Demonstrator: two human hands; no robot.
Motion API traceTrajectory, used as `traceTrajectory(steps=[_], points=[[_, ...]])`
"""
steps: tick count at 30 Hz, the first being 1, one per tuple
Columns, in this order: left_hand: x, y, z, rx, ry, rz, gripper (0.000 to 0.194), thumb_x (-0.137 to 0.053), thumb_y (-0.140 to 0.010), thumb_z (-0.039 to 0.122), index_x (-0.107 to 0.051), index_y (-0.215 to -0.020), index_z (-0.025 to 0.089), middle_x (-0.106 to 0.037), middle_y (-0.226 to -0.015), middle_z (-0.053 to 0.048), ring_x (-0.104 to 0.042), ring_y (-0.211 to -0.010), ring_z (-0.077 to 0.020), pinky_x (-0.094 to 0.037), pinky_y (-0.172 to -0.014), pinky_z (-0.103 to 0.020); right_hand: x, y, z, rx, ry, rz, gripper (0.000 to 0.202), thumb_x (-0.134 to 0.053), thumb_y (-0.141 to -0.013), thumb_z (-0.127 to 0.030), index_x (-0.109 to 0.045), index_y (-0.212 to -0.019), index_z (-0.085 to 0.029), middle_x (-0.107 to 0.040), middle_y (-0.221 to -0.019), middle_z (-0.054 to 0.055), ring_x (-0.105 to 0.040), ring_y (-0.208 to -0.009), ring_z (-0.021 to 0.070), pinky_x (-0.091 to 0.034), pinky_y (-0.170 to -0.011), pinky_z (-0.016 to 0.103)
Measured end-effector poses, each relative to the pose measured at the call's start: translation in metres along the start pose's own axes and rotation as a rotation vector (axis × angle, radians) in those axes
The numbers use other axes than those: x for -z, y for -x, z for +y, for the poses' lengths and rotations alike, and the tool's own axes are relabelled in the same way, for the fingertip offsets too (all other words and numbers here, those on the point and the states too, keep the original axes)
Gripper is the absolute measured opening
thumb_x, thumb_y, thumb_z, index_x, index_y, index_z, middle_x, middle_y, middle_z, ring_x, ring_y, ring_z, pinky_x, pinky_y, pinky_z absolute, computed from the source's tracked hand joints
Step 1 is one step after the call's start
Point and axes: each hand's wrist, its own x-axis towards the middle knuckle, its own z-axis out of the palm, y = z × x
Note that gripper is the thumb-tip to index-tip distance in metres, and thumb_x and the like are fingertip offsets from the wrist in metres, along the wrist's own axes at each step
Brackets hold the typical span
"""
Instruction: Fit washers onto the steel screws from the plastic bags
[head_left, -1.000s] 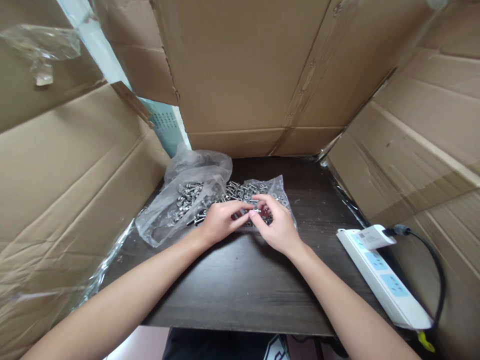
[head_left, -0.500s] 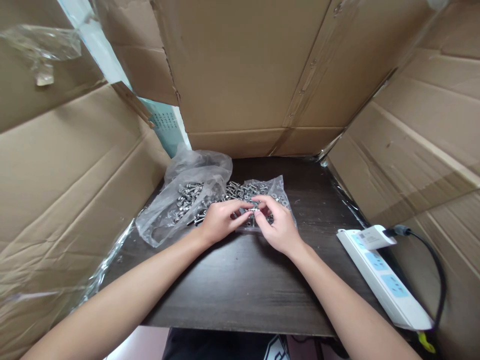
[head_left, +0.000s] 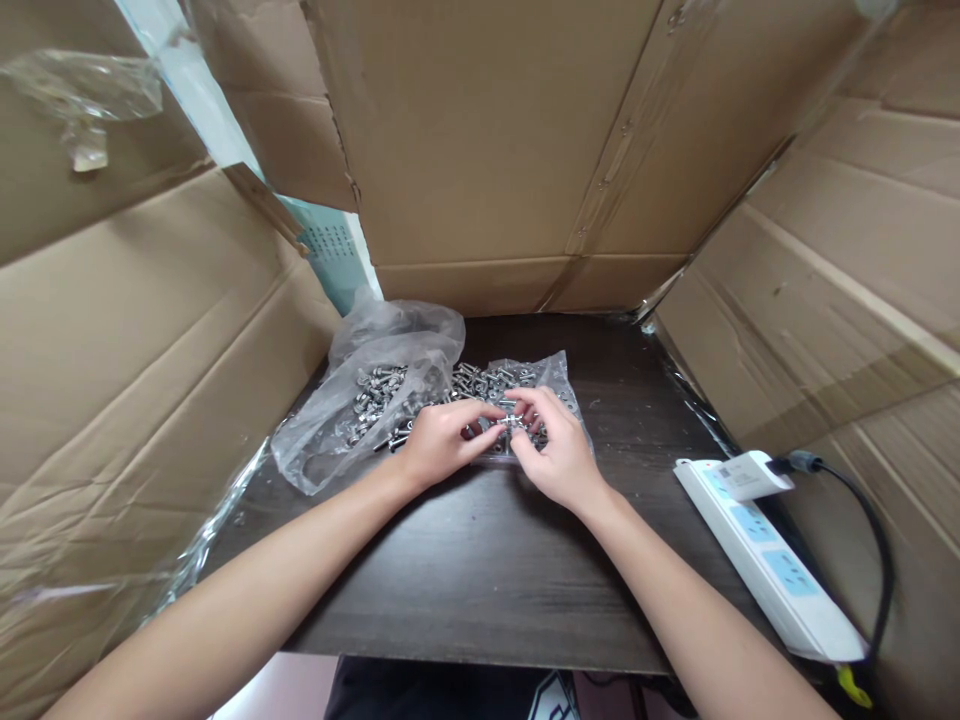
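Note:
A small silvery bolt (head_left: 512, 421) is held level between my two hands, above a spread of metal hardware. The thumb and index finger of my left hand (head_left: 454, 437) pinch its left end. My right hand (head_left: 553, 445) is at its other end, thumb and fingers curved around it with a small gap; whether they touch it is hard to tell. Many bolts (head_left: 379, 392) lie in and beside a crumpled clear plastic bag (head_left: 311, 452) on the left. More screws and washers lie on a second clear bag (head_left: 555, 368) behind my hands.
The dark wooden table (head_left: 480, 570) has cardboard walls (head_left: 495, 130) on its left, back and right. A white power strip (head_left: 772, 560) with a plugged-in adapter (head_left: 754, 476) and black cable (head_left: 874, 520) lies at the right edge.
The thumb and fingers of my right hand have spread slightly apart around the bolt, showing more of it. My left hand has stayed in place.

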Motion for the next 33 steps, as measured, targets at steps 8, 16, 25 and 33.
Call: traceTrajectory(steps=[8,16,25,33], points=[[0.0,0.0,0.0017,0.021,0.016,-0.026,0.014,-0.065,-0.099,0.027,-0.074,-0.104,0.018,-0.079,-0.095,-0.004,-0.073,-0.071,-0.0118,-0.057,-0.065,-0.02,-0.0011,0.0001,0.0019,-0.06,0.009,-0.03,0.024,-0.049,-0.1,-0.024,-0.062,-0.119,-0.024,-0.07,-0.095,0.006,-0.067,-0.089,0.0229,-0.056,-0.08,0.038],[0.0002,0.0,0.001,0.011,0.012,-0.001,0.015,-0.065,-0.098,0.028,-0.073,-0.104,0.017,-0.079,-0.095,-0.005,-0.072,-0.069,-0.0118,-0.057,-0.062,-0.02,0.0003,0.0006,0.0001,-0.004,0.009,-0.003,0.048,-0.056,-0.083,-0.014,-0.055,-0.13,-0.025,-0.064,-0.108,0.008,-0.063,-0.097,0.0254,-0.056,-0.079,0.04],[-0.0002,0.0002,0.0021,0.007,0.024,-0.007,0.011,-0.066,-0.096,0.023,-0.072,-0.103,0.017,-0.079,-0.094,-0.003,-0.07,-0.068,-0.0108,-0.055,-0.062,-0.019,-0.0012,-0.0005,0.0032,-0.012,0.024,-0.03,0.029,-0.05,-0.096,-0.019,-0.06,-0.123,-0.023,-0.067,-0.094,0.005,-0.066,-0.091,0.0239,-0.054,-0.084,0.039],[-0.0005,0.0,0.0031,0.017,0.03,-0.008,0.012,-0.065,-0.097,0.023,-0.072,-0.104,0.017,-0.078,-0.094,-0.004,-0.068,-0.067,-0.0103,-0.055,-0.064,-0.02,0.0001,0.0002,0.0025,-0.057,-0.011,-0.058,0.025,-0.049,-0.099,-0.022,-0.062,-0.12,-0.023,-0.07,-0.098,0.006,-0.067,-0.091,0.0229,-0.054,-0.084,0.038]])
